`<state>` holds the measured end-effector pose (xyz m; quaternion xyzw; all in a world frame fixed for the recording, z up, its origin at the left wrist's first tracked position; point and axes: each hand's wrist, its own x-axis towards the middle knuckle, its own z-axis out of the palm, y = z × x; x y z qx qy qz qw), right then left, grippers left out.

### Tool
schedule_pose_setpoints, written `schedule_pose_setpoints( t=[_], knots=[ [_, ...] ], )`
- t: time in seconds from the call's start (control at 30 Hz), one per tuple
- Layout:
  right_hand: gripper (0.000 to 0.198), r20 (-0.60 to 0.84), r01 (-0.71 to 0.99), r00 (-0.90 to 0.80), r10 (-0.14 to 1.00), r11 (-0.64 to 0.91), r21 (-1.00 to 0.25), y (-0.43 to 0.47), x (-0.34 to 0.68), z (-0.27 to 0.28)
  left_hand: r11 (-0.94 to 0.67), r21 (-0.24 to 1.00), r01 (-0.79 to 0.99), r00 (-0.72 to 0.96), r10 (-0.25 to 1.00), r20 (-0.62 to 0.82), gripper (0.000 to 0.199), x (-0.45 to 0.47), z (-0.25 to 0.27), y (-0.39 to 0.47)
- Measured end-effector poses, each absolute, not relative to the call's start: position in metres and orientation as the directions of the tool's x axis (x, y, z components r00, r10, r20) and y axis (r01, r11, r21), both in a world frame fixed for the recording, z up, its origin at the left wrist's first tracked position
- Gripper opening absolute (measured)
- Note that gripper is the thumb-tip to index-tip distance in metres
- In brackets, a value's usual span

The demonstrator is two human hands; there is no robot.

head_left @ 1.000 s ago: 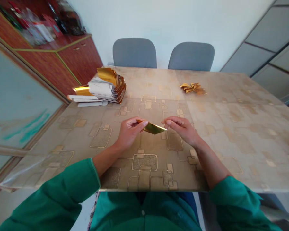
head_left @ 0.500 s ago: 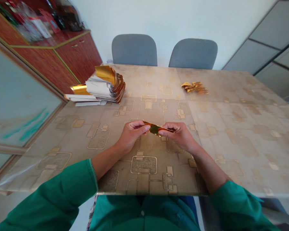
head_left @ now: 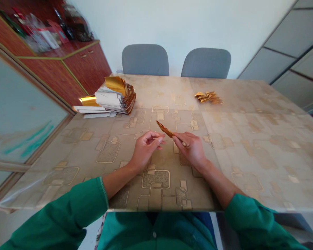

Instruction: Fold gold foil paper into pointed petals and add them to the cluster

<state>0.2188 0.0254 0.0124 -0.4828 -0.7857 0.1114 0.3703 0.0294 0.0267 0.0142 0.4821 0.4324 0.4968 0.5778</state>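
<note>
My right hand (head_left: 191, 147) pinches one end of a folded strip of gold foil paper (head_left: 165, 129) between thumb and fingers. The strip is seen nearly edge-on and slants up to the left above the table. Beside it, my left hand (head_left: 147, 147) is off the strip, its fingers loosely curled and slightly apart, with nothing visible in them. Farther back on the right lies a small bunch of folded gold foil pieces (head_left: 208, 97). At the back left rests a thick stack of gold and white foil paper sheets (head_left: 116, 97).
A patterned plastic cloth covers the table (head_left: 156, 194). Two grey chairs (head_left: 145, 59) stand behind it against the wall. On the left are a reddish wooden cabinet (head_left: 86, 67) with bottles and bags on top, and a framed glass panel (head_left: 21, 114).
My left hand has let go of the foil strip. The strip, held in my right hand alone, has turned from flat to nearly edge-on, its free end pointing up-left.
</note>
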Motion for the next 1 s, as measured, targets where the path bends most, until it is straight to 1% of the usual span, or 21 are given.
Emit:
schedule_pose_setpoints(
  t=[0.07, 0.17, 0.23, 0.3, 0.37, 0.5, 0.6, 0.67, 0.73, 0.83, 0.9, 1.0],
  knots=[
    [0.031, 0.482, 0.730, -0.315, 0.818, 0.533, -0.428, 0.022, 0.215, 0.012, 0.073, 0.983, -0.169, 0.174, 0.984, -0.043, 0.031, 0.034, 0.013, 0.025],
    [0.034, 0.470, 0.781, -0.379, 0.797, 0.548, -0.299, 0.019, 0.210, 0.015, 0.126, 0.962, -0.241, 0.144, 0.985, -0.093, 0.033, 0.040, 0.012, 0.028],
    [0.035, 0.468, 0.799, -0.397, 0.790, 0.548, -0.248, 0.017, 0.208, 0.016, 0.135, 0.951, -0.279, 0.126, 0.987, -0.103, 0.033, 0.042, 0.011, 0.030],
    [0.035, 0.473, 0.796, -0.406, 0.782, 0.557, -0.238, 0.016, 0.206, 0.018, 0.125, 0.950, -0.285, 0.113, 0.989, -0.096, 0.032, 0.043, 0.011, 0.031],
    [0.036, 0.478, 0.762, -0.402, 0.781, 0.575, -0.297, 0.016, 0.206, 0.018, 0.114, 0.958, -0.264, 0.104, 0.991, -0.090, 0.031, 0.043, 0.012, 0.031],
    [0.031, 0.493, 0.634, -0.303, 0.815, 0.559, -0.534, 0.020, 0.210, 0.016, 0.091, 0.978, -0.186, 0.145, 0.987, -0.064, 0.031, 0.043, 0.012, 0.027],
    [0.029, 0.420, 0.512, -0.258, 0.870, 0.492, -0.704, 0.021, 0.212, 0.015, 0.065, 0.986, -0.155, 0.193, 0.981, -0.034, 0.031, 0.043, 0.010, 0.025],
    [0.029, 0.376, 0.440, -0.270, 0.886, 0.461, -0.771, 0.022, 0.213, 0.015, 0.058, 0.986, -0.155, 0.217, 0.976, -0.024, 0.032, 0.043, 0.009, 0.025],
    [0.029, 0.371, 0.402, -0.276, 0.887, 0.457, -0.794, 0.021, 0.213, 0.014, 0.051, 0.987, -0.154, 0.223, 0.975, -0.016, 0.031, 0.043, 0.008, 0.026],
    [0.028, 0.375, 0.419, -0.272, 0.886, 0.460, -0.783, 0.021, 0.212, 0.012, 0.018, 0.990, -0.140, 0.200, 0.980, 0.011, 0.027, 0.043, 0.008, 0.026],
    [0.029, 0.390, 0.475, -0.274, 0.879, 0.476, -0.740, 0.021, 0.211, 0.010, -0.038, 0.993, -0.116, 0.168, 0.984, 0.057, 0.025, 0.044, 0.007, 0.026],
    [0.033, 0.412, 0.571, -0.282, 0.867, 0.496, -0.653, 0.020, 0.206, 0.008, -0.130, 0.991, -0.030, 0.128, 0.983, 0.133, 0.023, 0.047, 0.007, 0.025]
  ],
)
